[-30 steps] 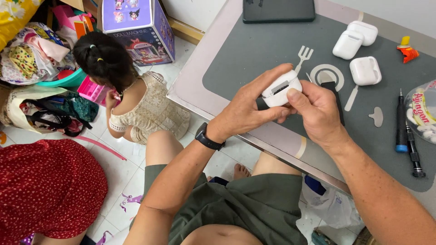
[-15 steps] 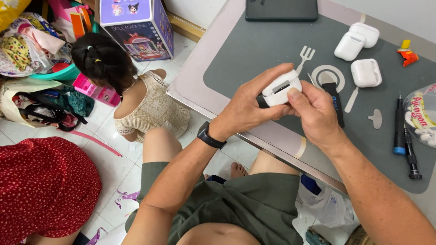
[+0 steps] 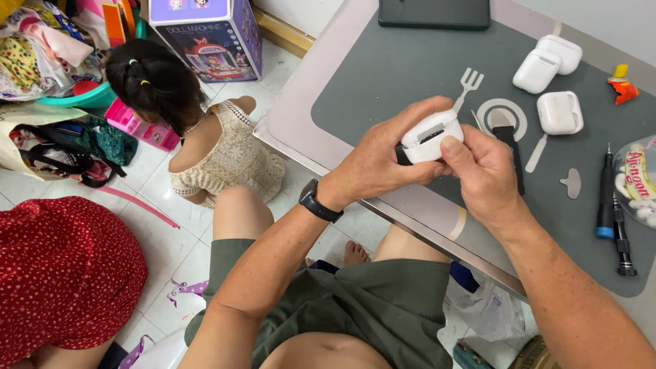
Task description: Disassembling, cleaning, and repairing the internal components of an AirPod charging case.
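Note:
My left hand point(image 3: 383, 160) grips a small white earbud case point(image 3: 432, 134) from the left and underneath, just above the near edge of the grey work mat point(image 3: 403, 68). My right hand point(image 3: 484, 174) closes on the same case from the right, its thumb pressed on the case's side. A dark slot shows in the case's upper face, and a black part sticks out at its left, between my left fingers. A black watch point(image 3: 320, 201) is on my left wrist.
Three more white cases point(image 3: 559, 113) point(image 3: 537, 70) point(image 3: 562, 49) lie on the mat, with a black-handled tool point(image 3: 509, 154), two pen-like drivers point(image 3: 607, 195), a dark tablet point(image 3: 434, 12) and a bag of white parts point(image 3: 635, 191). A child point(image 3: 205, 137) sits on the floor at left among toys.
Both hands keep their hold on the case; it sits slightly more turned in my fingers. The view has shifted a little, and the child on the floor has moved slightly.

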